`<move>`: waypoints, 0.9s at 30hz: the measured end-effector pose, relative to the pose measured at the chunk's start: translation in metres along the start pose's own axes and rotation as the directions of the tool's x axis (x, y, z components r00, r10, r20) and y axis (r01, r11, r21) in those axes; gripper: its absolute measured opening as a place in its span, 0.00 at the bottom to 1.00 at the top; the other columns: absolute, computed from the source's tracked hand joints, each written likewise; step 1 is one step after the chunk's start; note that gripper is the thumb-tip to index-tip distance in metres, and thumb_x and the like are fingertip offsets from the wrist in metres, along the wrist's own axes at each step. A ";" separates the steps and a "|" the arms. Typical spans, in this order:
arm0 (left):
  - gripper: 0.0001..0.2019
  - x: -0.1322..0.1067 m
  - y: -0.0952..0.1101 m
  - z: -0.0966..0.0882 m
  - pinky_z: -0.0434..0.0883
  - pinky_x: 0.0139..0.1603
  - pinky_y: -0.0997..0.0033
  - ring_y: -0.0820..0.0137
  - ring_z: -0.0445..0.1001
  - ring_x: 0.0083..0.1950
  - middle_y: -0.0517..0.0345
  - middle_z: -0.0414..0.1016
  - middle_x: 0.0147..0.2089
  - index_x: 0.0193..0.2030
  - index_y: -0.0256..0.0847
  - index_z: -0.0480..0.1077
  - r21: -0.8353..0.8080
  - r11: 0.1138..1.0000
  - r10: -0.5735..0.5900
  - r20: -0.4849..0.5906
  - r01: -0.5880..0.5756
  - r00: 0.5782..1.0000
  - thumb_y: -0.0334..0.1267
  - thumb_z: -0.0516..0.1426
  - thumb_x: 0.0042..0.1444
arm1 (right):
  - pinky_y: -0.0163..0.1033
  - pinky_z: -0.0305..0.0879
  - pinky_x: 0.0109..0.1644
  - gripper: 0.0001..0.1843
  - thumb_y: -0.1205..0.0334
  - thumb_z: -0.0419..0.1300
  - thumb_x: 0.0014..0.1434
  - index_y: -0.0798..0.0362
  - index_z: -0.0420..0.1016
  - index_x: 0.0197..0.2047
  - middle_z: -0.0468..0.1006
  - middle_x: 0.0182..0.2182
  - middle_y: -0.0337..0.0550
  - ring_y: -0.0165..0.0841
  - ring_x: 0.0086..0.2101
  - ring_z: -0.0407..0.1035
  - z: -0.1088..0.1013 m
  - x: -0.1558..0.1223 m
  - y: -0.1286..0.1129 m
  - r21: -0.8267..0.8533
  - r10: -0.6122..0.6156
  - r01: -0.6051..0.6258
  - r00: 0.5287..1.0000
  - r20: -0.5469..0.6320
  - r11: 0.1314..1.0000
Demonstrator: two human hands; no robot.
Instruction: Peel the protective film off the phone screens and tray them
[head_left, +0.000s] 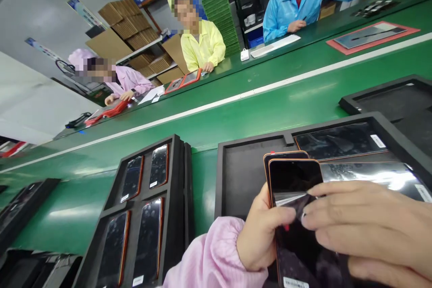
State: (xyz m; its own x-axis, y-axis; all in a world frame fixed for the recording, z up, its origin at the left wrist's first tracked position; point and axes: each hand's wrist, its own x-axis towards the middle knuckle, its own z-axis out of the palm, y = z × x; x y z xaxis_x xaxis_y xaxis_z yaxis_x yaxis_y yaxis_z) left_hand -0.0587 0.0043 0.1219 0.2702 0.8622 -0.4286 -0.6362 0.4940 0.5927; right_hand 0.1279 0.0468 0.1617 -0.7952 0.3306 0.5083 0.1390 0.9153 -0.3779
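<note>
My left hand (259, 229) is wrapped round two smartphones held one over the other. The front smartphone (297, 177) has a dark screen, an orange edge and a white barcode label near its bottom. Behind it, only the top and left edge of the second smartphone (286, 155) show. My left thumb lies on the front screen. Over that screen, my right hand (367, 225) has its fingers close together, with the tips by my left thumb. A pale, shiny streak, possibly clear film, runs up to these fingertips. My right thumb is hidden, so the grip's contents are unclear.
A black foam tray (221, 180) with more phones lies under my hands. To the left stands another black tray (177, 162) holding several phones. Across the green bench (209, 117), people in pink, yellow and blue work near red-edged pieces. Another tray (351, 99) sits at right.
</note>
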 end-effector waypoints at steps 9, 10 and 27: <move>0.20 0.011 -0.001 -0.004 0.67 0.48 0.66 0.63 0.75 0.43 0.57 0.76 0.35 0.41 0.39 0.71 -0.037 0.999 -0.012 -0.019 0.011 1.000 0.42 0.69 0.42 | 0.33 0.54 0.63 0.23 0.80 0.45 0.55 0.56 0.79 0.41 0.73 0.54 0.45 0.32 0.60 0.56 0.004 0.011 0.028 -0.054 -0.231 0.243 0.959 0.166 0.968; 0.21 0.011 -0.001 -0.004 0.67 0.49 0.65 0.62 0.75 0.44 0.57 0.76 0.35 0.41 0.39 0.71 -0.038 0.999 -0.014 -0.015 0.013 1.000 0.43 0.69 0.42 | 0.34 0.54 0.63 0.23 0.80 0.46 0.54 0.56 0.79 0.41 0.72 0.54 0.46 0.33 0.60 0.55 0.006 0.008 0.030 -0.081 -0.224 0.238 0.963 0.146 0.968; 0.22 0.016 -0.004 -0.008 0.62 0.46 0.65 0.66 0.71 0.38 0.59 0.72 0.34 0.42 0.38 0.71 0.015 0.990 -0.141 0.021 0.141 0.990 0.42 0.69 0.40 | 0.62 0.65 0.46 0.25 0.49 0.48 0.66 0.49 0.71 0.22 0.71 0.49 0.53 0.55 0.49 0.66 0.020 0.000 0.053 -0.232 0.248 -0.256 0.967 -0.065 0.938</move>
State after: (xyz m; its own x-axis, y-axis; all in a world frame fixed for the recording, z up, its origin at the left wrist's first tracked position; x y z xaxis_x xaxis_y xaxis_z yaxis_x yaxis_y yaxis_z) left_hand -0.0577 0.0152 0.1077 0.3728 0.7858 -0.4935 -0.5810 0.6123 0.5362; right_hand 0.1235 0.0907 0.1263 -0.6956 0.5616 0.4480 0.4715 0.8274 -0.3051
